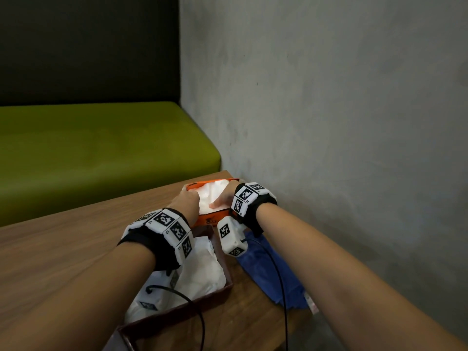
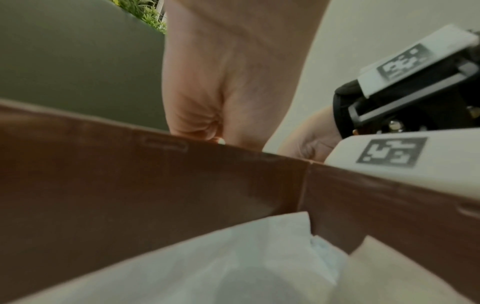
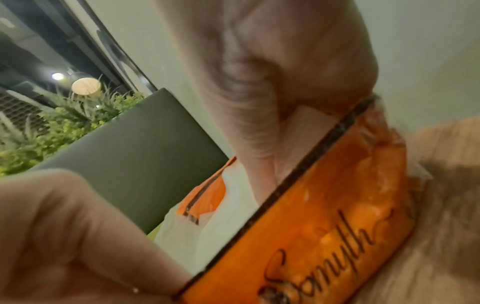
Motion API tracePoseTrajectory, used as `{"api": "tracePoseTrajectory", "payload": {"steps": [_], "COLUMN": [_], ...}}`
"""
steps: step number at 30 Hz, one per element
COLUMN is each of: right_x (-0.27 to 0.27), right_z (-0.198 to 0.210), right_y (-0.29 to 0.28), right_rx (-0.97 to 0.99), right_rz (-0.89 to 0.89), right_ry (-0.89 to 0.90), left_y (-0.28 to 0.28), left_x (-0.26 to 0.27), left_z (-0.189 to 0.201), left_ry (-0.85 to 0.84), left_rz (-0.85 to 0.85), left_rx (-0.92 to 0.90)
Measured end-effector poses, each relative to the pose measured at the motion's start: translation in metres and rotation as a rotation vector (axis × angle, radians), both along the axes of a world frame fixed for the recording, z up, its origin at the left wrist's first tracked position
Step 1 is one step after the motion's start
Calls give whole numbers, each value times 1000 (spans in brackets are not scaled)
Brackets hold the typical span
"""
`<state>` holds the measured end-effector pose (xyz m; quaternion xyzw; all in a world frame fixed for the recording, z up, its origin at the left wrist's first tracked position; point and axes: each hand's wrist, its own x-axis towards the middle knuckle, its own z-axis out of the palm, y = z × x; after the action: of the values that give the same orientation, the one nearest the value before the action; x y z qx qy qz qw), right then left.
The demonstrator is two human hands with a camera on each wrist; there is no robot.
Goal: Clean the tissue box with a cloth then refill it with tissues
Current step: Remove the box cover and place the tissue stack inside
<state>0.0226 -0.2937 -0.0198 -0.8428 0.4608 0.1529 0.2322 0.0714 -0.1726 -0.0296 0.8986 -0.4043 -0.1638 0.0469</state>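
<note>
The orange tissue box (image 1: pixel 207 220) (image 3: pixel 324 226) stands open-topped at the table's far corner, by the wall. A white tissue stack (image 1: pixel 215 191) (image 3: pixel 192 232) fills it to the rim. My left hand (image 1: pixel 188 201) (image 3: pixel 64 236) lies over the box's left side with its fingers curled at the rim. My right hand (image 1: pixel 222 198) (image 3: pixel 259 82) reaches in on the right, fingers straight down between tissues and wall, thumb flat on the stack. The blue cloth (image 1: pixel 263 264) lies on the table under my right forearm.
A brown open box (image 1: pixel 192 307) (image 2: pixel 155 185) with more white tissues (image 1: pixel 202 269) sits right in front of the orange one, under my left wrist. The grey wall (image 1: pixel 329 97) runs along the table's right edge. A green bench (image 1: pixel 101 148) stands behind the wooden table (image 1: pixel 63 244).
</note>
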Motion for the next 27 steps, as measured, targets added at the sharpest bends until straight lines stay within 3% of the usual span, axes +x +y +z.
{"api": "tracePoseTrajectory", "payload": {"steps": [11,17,24,27], "right_x": [5,5,-2,-5], "right_z": [-2,-10,-13,-14], "right_y": [-2,-10,-8,-11], "right_rx": [97,43,189,161], "right_rz": [-16,-52,31,10], "right_ry": [-313,-472,-409,-539], "left_y": [3,0,2,4], "left_x": [3,2,8,11], "left_z": [-3,-5,-9,-10], "left_ry": [63,96,59,42], "left_rz": [8,42,56,48], "left_rx": [39,-23,-82,-94]}}
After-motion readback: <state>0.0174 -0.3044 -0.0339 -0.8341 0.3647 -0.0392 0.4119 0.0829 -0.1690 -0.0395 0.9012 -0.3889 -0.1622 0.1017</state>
